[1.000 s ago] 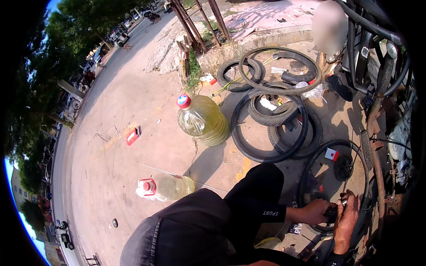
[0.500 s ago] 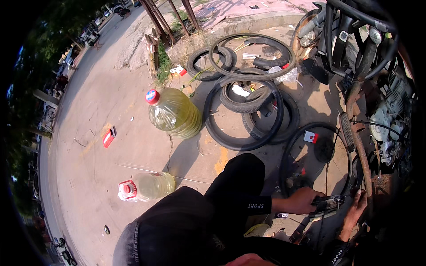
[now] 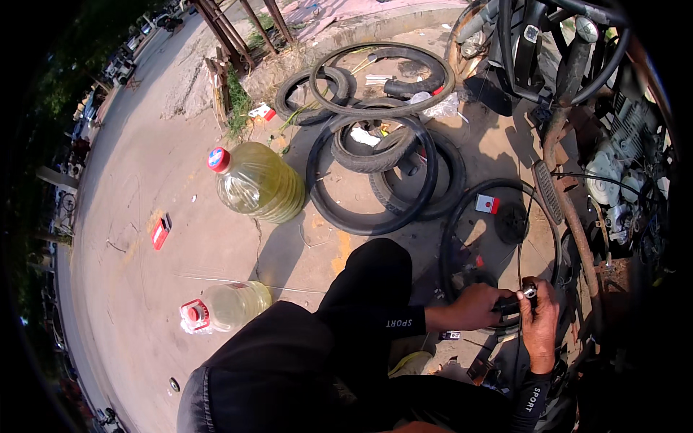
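Two liquid-filled bottles at left, black ring on ground right of centre, then near right, left hand closed round a dark piece, black cable just beyond, right hand gripping a small metal part that could slip if its hold loosens or the cable snags.

- My left hand reaches across to the right, its fingers curled in a grip.
- My right hand points away from me, fingers bent, thumb just beside my left fingers.
- My left forearm lies nearly level; my right forearm rises steeply, both black-sleeved.
- One knee is bent up.
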Demonstrator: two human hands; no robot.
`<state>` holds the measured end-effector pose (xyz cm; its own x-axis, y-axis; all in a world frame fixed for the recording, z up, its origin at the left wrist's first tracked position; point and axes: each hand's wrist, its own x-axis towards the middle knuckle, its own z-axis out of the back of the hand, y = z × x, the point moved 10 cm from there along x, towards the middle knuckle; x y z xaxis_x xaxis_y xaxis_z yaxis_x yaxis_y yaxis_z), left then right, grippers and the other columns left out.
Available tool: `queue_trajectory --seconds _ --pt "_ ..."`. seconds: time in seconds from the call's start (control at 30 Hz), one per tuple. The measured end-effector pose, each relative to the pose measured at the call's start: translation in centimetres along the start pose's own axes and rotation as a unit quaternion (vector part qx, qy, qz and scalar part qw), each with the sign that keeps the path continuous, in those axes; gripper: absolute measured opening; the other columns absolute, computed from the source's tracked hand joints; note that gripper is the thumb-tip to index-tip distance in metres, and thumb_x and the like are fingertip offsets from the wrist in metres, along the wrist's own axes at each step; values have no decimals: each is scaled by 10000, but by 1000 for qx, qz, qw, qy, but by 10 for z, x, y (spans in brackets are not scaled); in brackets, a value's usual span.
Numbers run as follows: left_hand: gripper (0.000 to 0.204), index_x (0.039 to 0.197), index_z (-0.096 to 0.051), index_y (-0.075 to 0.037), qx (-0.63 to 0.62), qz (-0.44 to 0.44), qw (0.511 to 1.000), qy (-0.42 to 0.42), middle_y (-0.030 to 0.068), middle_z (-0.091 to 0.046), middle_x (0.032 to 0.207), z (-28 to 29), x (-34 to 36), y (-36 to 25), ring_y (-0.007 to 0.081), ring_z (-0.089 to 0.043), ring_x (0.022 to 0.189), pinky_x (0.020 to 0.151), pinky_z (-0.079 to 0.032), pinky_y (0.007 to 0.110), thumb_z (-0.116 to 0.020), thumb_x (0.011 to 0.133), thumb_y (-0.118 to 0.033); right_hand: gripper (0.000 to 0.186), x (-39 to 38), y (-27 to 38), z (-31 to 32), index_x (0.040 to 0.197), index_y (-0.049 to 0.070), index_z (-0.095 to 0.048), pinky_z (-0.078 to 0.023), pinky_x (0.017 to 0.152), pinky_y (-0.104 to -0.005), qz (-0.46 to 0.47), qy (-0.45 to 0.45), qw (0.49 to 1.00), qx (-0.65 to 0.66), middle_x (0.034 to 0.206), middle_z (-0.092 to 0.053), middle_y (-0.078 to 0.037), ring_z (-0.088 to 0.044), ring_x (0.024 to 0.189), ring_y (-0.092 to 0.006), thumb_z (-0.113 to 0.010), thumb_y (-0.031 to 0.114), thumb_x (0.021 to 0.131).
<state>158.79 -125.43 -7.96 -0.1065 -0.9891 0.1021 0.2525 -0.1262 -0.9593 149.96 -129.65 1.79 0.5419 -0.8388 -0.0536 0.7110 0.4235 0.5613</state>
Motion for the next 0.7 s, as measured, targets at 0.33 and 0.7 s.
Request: queue_trajectory --seconds 0.33,0.7 --pt "349 1241 -637 71 -150 76 985 46 -24 -647 729 7 10 5 22 -569 645 544 -447 226 -686 915 -43 265 9 26 35 1133 18 -569 -445 1043 -465 113 -147 973 -140 1023 -691 -190 -637 971 -424 -665 204 969" --pt "187 1097 -665 51 -172 70 981 62 -14 -650 761 -4 -1 -3 40 -559 603 535 -478 222 -677 933 -38 308 -13 -73 59 1057 20 -603 -547 909 -337 -202 -151 935 248 940 -744 -137 -726 926 -210 -615 327 1026"
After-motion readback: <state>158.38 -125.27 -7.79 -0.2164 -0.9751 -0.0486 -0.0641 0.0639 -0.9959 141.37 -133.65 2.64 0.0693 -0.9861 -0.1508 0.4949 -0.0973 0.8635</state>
